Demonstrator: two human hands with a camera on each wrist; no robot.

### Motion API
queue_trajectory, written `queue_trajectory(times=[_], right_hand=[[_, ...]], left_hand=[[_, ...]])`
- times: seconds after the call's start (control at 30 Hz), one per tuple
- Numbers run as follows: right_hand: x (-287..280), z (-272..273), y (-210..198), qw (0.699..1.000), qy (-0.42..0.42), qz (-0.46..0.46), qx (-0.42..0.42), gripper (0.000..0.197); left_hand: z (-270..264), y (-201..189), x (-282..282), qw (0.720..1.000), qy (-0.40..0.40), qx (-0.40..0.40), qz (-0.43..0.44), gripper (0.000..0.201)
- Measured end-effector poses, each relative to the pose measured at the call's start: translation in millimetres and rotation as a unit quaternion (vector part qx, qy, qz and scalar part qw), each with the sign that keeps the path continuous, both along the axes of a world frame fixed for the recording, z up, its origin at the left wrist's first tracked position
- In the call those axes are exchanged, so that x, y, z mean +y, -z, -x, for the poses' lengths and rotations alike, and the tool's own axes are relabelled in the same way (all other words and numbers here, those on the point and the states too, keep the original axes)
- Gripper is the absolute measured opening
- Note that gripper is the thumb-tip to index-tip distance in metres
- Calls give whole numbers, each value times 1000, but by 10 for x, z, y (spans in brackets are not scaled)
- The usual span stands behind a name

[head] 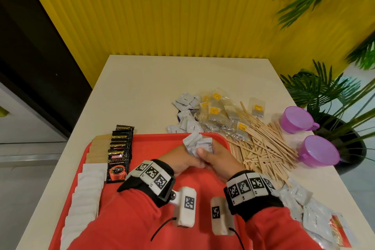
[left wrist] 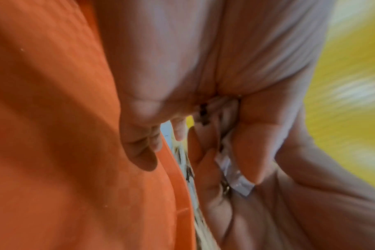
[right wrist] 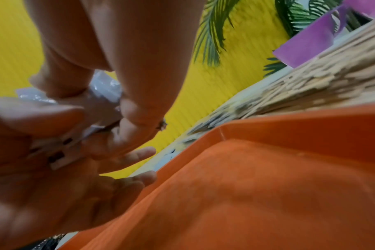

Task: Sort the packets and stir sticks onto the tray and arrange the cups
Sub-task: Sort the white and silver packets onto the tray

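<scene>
Both hands, left hand [head: 183, 161] and right hand [head: 218, 158], clutch grey packets [head: 195, 144] over the red tray [head: 205, 186] holding coffee sachets [head: 119, 158] and white packets [head: 87, 186].

open across the far half of the tabletop [head: 146, 79] and the bare middle of the red tray [head: 154, 144]; blocked along the tray's left edge by rows of black coffee sachets [head: 119, 156] and white packets [head: 85, 195]; crowded to the right by loose stir sticks [head: 263, 144], tea bags [head: 219, 113] and two purple cups [head: 296, 118], close to the tabletop's right edge, with palm fronds [head: 316, 87] just beyond
</scene>
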State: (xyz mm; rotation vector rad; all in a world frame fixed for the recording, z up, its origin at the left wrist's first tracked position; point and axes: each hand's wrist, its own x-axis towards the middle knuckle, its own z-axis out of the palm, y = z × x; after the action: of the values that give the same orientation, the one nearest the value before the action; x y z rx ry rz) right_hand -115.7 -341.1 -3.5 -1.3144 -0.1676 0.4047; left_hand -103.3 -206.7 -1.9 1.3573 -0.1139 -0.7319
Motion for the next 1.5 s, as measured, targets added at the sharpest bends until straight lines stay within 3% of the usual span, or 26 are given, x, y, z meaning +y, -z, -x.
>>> queue_trajectory(times=[0.07, 0.13, 0.2, 0.27, 0.37, 0.5, 0.63, 0.77, 0.9, 1.0, 1.1, 1.2, 1.33, 1.43, 1.5], right_hand=[[2, -17, 64, 999, 31, 4, 7, 67], [-4, -38, 156, 996, 75, 44, 1, 69], [1, -65, 204, 993, 99, 69, 4, 53], [47, -75, 190, 991, 100, 84, -2, 29], [162, -66, 182, 984, 88, 152, -25, 20], [210, -89, 283, 979, 86, 185, -11, 31], [157, -106, 322, 980, 49, 194, 13, 50], [141, -108, 355, 978, 60, 200, 20, 57], [119, -112, 381, 978, 59, 195, 45, 68], [95, -131, 364, 970, 58, 227, 59, 75], [119, -153, 356, 961, 61, 263, 66, 62], [124, -145, 368, 962, 62, 259, 57, 63], [104, -124, 190, 978, 46, 199, 38, 28], [97, -136, 105, 985, 55, 161, 40, 34], [68, -162, 79, 985, 44, 156, 61, 27]], left_hand=[[-53, 55, -11, 995, 13, -55, -81, 45], [-95, 136, 10, 982, -31, -98, -156, 61], [-92, 198, 14, 971, -95, -103, -192, 69], [-105, 283, -10, 972, -98, -115, -181, 63], [-104, 309, -66, 972, -97, -137, -165, 33], [-80, 327, -40, 969, -132, -103, -182, 43], [-50, 405, -61, 962, -147, -117, -196, 48], [-38, 425, -94, 966, -183, -93, -156, 56], [-41, 420, -129, 963, -236, -57, -120, 57], [-38, 421, -156, 962, -234, -61, -129, 51], [-26, 374, -170, 958, -211, -94, -167, 44], [-37, 355, -158, 956, -182, -105, -202, 37], [-129, 286, -98, 958, -166, -72, -222, 36], [-237, 137, -91, 963, -137, -57, -224, 37], [-378, 67, -69, 955, -156, -63, -243, 36]])
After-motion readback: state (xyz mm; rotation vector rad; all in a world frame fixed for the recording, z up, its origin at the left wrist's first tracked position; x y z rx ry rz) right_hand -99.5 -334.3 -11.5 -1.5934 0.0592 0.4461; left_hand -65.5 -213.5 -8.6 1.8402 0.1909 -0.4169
